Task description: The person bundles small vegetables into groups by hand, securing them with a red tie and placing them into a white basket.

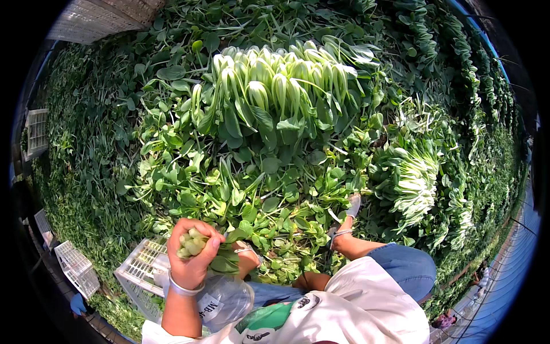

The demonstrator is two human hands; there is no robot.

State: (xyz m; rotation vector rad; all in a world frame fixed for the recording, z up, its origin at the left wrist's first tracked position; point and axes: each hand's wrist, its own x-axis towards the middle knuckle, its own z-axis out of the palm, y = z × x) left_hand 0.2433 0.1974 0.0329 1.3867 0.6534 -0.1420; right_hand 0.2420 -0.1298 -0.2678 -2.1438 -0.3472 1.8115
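My left hand (pixel 191 253) is closed around a small bunch of leafy greens (pixel 192 244). The pale cut stem ends stick up out of the fist, and dark leaves hang below it to the right. My right hand (pixel 310 281) is in shade by my lap, mostly hidden by the white shirt, so its grip cannot be made out. Before me lies a large pile of bok choy-like greens (pixel 279 84), pale stem bases up and leaves down. Loose leaves and plants (pixel 275 206) cover the ground between that pile and my feet.
A white plastic crate (pixel 144 262) and a clear plastic bag (pixel 234 296) with a printed label are beside my left arm. Another pile of greens (pixel 414 185) lies at right. More crates (pixel 77 268) stand at far left. A large crate (pixel 103 19) is at upper left.
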